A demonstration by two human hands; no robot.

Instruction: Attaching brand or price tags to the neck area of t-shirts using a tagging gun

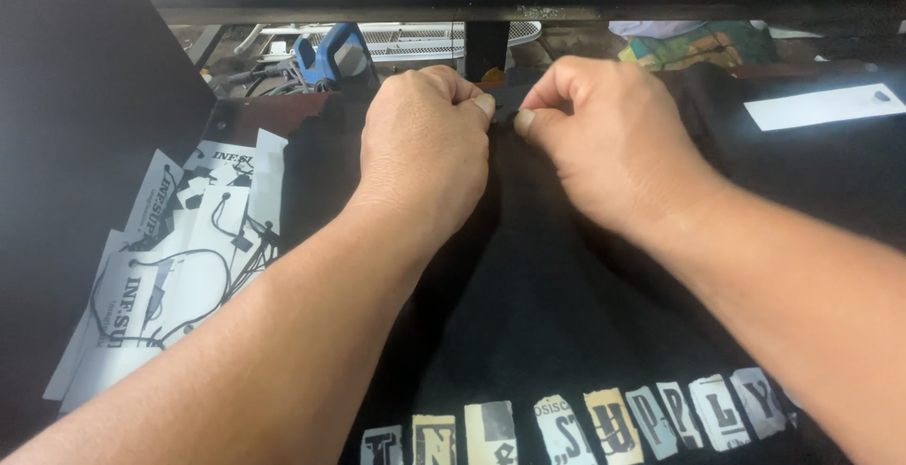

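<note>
Both our left hand point(425, 149) and right hand point(604, 139) pinch the small tab point(505, 99) at the far edge of the black shirt point(547, 314) spread before us, seemingly mid-fixing, so steady, even fingertip pressure matters next.
</note>
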